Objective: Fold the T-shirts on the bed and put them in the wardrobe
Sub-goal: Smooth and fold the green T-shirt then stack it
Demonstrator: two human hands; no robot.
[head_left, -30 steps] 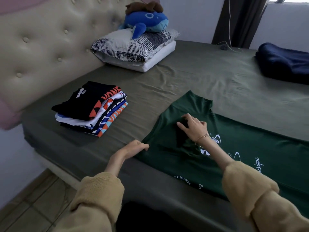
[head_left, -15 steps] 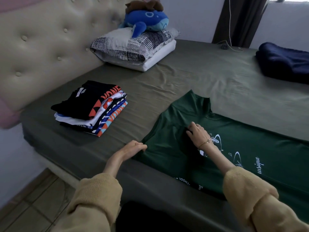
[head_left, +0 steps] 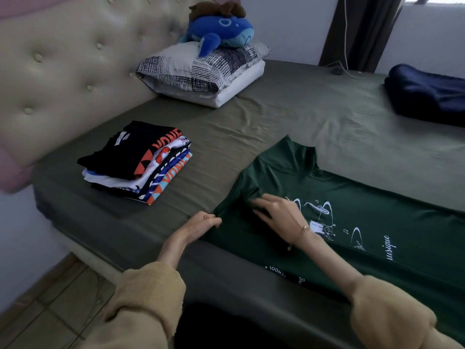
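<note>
A person in mustard sleeves works on a dark green T-shirt (head_left: 377, 222) spread flat across the near edge of an olive-sheeted bed (head_left: 302, 117). The left hand (head_left: 201, 222) pinches the shirt's near corner with curled fingers; the right hand (head_left: 279, 214) rests on the fabric near the collar, fingers extended and lightly bent, grasping nothing that can be made out. A stack of folded T-shirts (head_left: 137, 161) sits to the left, near the tufted headboard (head_left: 63, 71). A blue plush toy (head_left: 221, 30) tops two pillows (head_left: 201, 71).
</note>
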